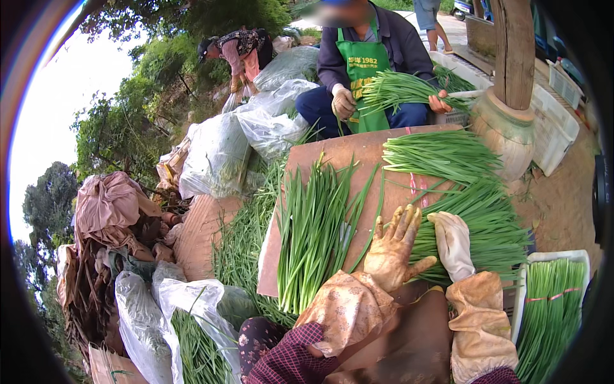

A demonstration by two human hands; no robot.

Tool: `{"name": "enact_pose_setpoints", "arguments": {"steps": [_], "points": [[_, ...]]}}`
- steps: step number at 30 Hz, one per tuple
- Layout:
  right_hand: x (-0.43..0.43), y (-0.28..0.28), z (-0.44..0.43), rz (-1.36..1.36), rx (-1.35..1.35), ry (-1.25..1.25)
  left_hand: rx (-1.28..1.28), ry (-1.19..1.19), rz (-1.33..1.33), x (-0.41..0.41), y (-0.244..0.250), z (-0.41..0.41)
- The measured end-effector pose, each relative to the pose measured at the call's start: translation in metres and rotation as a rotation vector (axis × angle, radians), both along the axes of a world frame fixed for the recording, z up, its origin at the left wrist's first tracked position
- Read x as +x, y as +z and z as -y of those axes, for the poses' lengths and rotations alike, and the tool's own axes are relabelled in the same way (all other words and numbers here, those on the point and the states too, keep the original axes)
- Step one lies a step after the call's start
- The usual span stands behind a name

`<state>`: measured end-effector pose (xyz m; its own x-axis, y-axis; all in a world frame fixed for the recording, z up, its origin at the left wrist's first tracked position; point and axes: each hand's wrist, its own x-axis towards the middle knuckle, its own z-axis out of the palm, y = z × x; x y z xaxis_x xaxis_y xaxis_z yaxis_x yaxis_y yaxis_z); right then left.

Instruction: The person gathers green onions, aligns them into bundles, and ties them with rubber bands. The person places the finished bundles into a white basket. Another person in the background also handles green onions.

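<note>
My left hand, in a stained yellowish glove, is spread with its fingers apart over the near part of the board. My right hand, in a whiter glove, lies against a heap of garlic chives on the board's right side. Its fingers are close together, and whether they grip any leaves is hidden. A loose bunch of garlic chives stretches along the board's left side, stems towards me. Farther off, another bunch rests across the far right corner. Pink ties lie between the bunches.
Opposite sits a person in a green apron, holding chives. A white crate with tied chives stands at my right. Stuffed plastic bags line the left. A wooden post rises from a pot. Loose leaves cover the ground.
</note>
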<state>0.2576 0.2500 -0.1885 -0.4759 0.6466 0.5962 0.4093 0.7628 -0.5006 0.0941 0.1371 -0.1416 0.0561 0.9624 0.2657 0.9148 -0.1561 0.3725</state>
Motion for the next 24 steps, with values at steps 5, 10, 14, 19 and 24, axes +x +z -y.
{"name": "enact_pose_setpoints", "arguments": {"steps": [5, 10, 14, 19, 24], "points": [[-0.002, 0.007, -0.001, 0.019, -0.053, -0.032, 0.083, 0.400, 0.885, 0.000, -0.046, 0.038], [-0.011, 0.011, 0.005, 0.040, -0.064, -0.021, 0.104, 0.420, 1.011, 0.034, -0.062, 0.020], [-0.013, 0.008, -0.003, 0.014, -0.062, -0.047, 0.246, 0.355, 1.109, 0.035, -0.064, 0.013], [-0.016, 0.002, 0.005, -0.029, -0.020, -0.019, 0.336, 0.401, 1.479, -0.009, -0.076, 0.049], [-0.008, 0.003, 0.001, -0.040, -0.050, -0.026, 0.324, 0.530, 1.500, -0.019, -0.084, 0.035]]}}
